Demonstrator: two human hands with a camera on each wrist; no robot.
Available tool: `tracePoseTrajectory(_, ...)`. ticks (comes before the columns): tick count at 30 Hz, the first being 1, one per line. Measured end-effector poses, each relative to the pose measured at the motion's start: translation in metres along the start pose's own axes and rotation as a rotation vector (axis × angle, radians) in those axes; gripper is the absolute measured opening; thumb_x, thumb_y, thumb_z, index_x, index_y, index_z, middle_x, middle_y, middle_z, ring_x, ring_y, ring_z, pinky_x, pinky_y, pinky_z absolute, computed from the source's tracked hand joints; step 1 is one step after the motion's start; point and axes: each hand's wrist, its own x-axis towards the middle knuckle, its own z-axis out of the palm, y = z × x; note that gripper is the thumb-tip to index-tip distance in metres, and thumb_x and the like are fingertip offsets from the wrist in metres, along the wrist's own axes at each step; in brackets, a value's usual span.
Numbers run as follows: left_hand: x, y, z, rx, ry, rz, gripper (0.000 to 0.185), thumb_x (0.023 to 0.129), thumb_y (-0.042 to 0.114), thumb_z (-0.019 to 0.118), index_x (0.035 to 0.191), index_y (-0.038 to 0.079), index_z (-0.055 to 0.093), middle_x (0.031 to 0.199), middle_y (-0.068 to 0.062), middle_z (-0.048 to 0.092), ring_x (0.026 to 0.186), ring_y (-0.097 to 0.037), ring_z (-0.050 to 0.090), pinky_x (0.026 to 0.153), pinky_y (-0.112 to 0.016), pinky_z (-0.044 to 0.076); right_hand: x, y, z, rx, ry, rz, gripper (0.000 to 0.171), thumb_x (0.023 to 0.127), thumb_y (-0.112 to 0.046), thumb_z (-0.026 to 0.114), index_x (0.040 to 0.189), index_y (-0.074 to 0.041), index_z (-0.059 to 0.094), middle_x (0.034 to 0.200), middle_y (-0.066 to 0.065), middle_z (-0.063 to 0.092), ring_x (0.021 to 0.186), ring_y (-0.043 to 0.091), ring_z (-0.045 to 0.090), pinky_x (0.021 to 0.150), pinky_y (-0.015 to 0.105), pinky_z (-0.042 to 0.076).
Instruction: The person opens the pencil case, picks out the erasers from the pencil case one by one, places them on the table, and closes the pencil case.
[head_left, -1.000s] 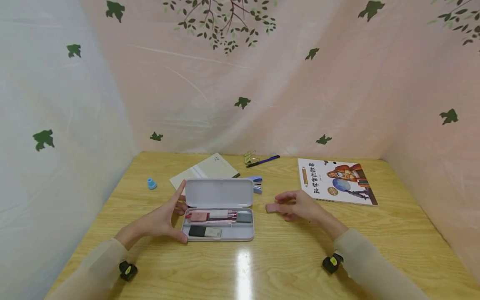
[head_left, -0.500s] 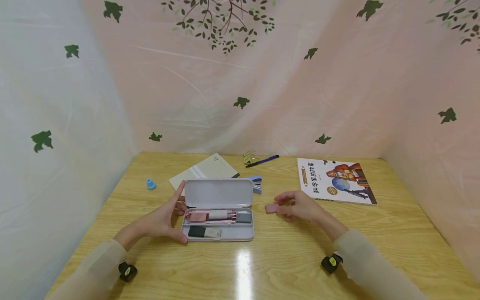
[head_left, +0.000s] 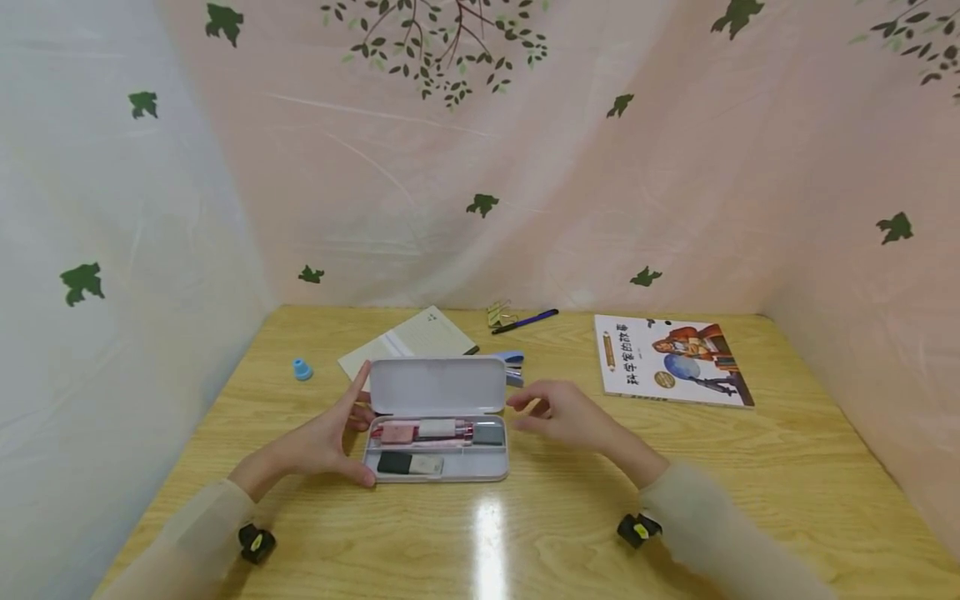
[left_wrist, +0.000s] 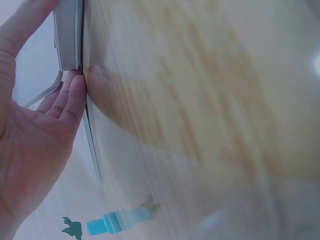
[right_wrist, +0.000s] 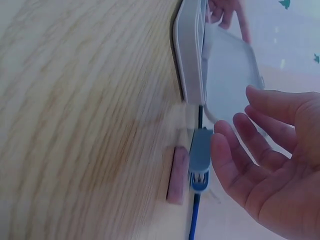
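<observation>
An open white pencil case (head_left: 438, 387) stands with its lid raised. Pens lie in its rear part, with a pink eraser (head_left: 397, 434), a white block (head_left: 437, 428) and a grey block (head_left: 488, 434) over them. A black-and-white block (head_left: 409, 463) lies in the front compartment. My left hand (head_left: 326, 437) holds the case's left end, thumb at the front corner and index finger along the lid's edge. My right hand (head_left: 562, 415), fingers loosely bent and holding nothing, is beside the right end. A pink eraser (right_wrist: 178, 175) on the table shows in the right wrist view; in the head view the hand hides it.
Behind the case lie a notebook (head_left: 408, 340), a blue stapler (head_left: 513, 368), a binder clip (head_left: 498, 315) and a pen (head_left: 525, 322). A book (head_left: 671, 362) lies at right, a small blue cone-shaped piece (head_left: 302, 369) at left. Cloth walls (head_left: 480, 167) enclose the table.
My right hand has let go of the pink eraser and moved left to the case's right end. The left hand and the case have stayed in place.
</observation>
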Motion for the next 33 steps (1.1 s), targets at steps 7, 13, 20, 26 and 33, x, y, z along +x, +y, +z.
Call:
tracePoseTrajectory(7, 0.002, -0.002, 0.002, 0.010, 0.002, -0.004, 0.144, 0.073, 0.031, 0.094, 0.160, 0.028, -0.021, 0.147, -0.017, 0.037, 0.125, -0.027, 0.050, 0.110, -0.047, 0.042, 0.012, -0.007, 0.016, -0.076, -0.076, -0.036, 0.027, 0.094, -0.009, 0.073, 0.120, -0.001, 0.072, 0.112, 0.009, 0.072, 0.092, 0.015, 0.068, 0.078, 0.023, 0.057)
tracePoseTrajectory(13, 0.003, -0.003, 0.002, 0.012, 0.005, -0.008, 0.145, 0.072, 0.031, 0.094, 0.159, 0.029, -0.022, 0.147, -0.016, 0.037, 0.124, -0.026, 0.050, 0.110, -0.041, 0.044, 0.014, -0.011, 0.021, -0.129, -0.097, -0.019, 0.028, 0.093, -0.009, 0.074, 0.120, -0.002, 0.072, 0.114, 0.008, 0.071, 0.095, 0.017, 0.067, 0.082, 0.027, 0.057)
tracePoseTrajectory(20, -0.002, -0.003, 0.000, 0.020, 0.016, 0.015, 0.146, 0.071, 0.029, 0.095, 0.159, 0.028, -0.022, 0.147, -0.017, 0.038, 0.124, -0.029, 0.051, 0.109, -0.039, 0.045, 0.020, -0.014, 0.028, -0.235, -0.106, -0.038, 0.030, 0.092, -0.013, 0.076, 0.121, -0.004, 0.073, 0.116, 0.005, 0.072, 0.093, 0.016, 0.065, 0.081, 0.026, 0.055)
tracePoseTrajectory(26, -0.005, -0.002, -0.001, 0.020, 0.016, -0.008, 0.147, 0.071, 0.030, 0.095, 0.159, 0.031, -0.022, 0.147, -0.016, 0.038, 0.125, -0.028, 0.051, 0.109, -0.031, 0.045, 0.022, -0.016, 0.031, -0.257, -0.116, -0.031, 0.034, 0.090, -0.013, 0.078, 0.122, -0.002, 0.072, 0.117, 0.008, 0.072, 0.090, 0.016, 0.065, 0.080, 0.025, 0.054)
tracePoseTrajectory(33, 0.002, -0.003, 0.000, 0.013, 0.014, 0.033, 0.145, 0.072, 0.028, 0.095, 0.160, 0.024, -0.020, 0.146, -0.018, 0.039, 0.124, -0.030, 0.052, 0.109, -0.040, 0.045, 0.021, -0.012, 0.030, -0.285, -0.112, 0.008, 0.037, 0.090, -0.014, 0.078, 0.126, -0.005, 0.071, 0.119, 0.006, 0.072, 0.092, 0.013, 0.064, 0.080, 0.024, 0.054)
